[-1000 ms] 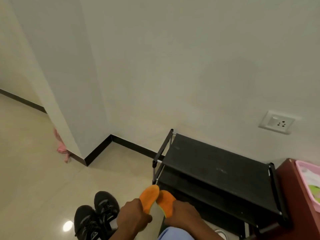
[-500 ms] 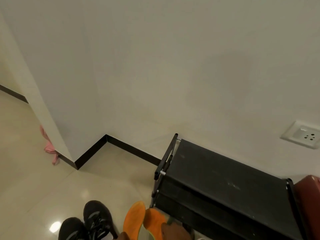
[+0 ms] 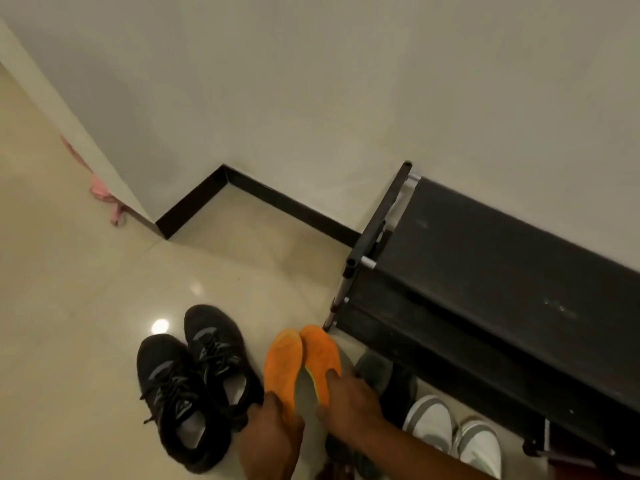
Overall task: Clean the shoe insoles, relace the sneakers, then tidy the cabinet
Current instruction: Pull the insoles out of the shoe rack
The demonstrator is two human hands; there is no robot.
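The left hand (image 3: 273,434) grips the heel end of one orange insole (image 3: 282,365), fingers curled round it. The right hand (image 3: 349,398) pinches the second insole (image 3: 320,355) just beside it; the two toe ends touch, pointing far. Both are held above the floor (image 3: 86,306), near the left foot of the black rack (image 3: 485,271). A pair of black sneakers (image 3: 197,379) sits on the floor to the left, laces loose. White shoes (image 3: 453,434) stand to the right, under the rack's near edge.
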